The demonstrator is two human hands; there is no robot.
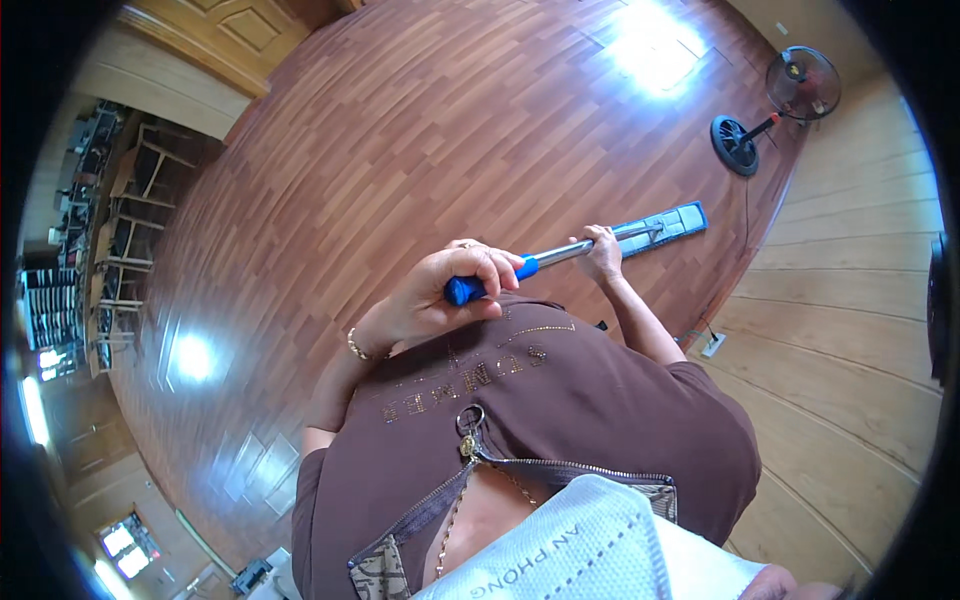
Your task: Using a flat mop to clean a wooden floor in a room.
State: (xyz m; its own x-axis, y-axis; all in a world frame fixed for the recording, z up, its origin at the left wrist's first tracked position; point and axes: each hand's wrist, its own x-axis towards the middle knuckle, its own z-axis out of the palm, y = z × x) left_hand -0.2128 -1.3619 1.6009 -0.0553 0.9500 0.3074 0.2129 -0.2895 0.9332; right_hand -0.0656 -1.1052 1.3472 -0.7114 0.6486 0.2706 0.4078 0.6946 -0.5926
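Observation:
A flat mop (pixel 562 253) with a metal pole and a blue grip slants across the view in front of my chest. At the grip end, my left hand (pixel 432 285) is closed around the blue handle, whose rounded end sticks out below the fingers. Farther down the pole, my right hand (pixel 601 258) wraps round the bare metal. The mop's long rectangular head (pixel 672 225), grey on top with a blue pad edge, rests on the wood floor to the right, beyond my right hand.
A black standing fan (pixel 736 146) is at the far right, near the wooden wall (pixel 830 350); a cord runs along the wall's foot. A white outlet (pixel 713 345) is close to my right elbow. Wooden desks (pixel 125 235) line the left side, and a wooden door (pixel 235 35) is at the back left.

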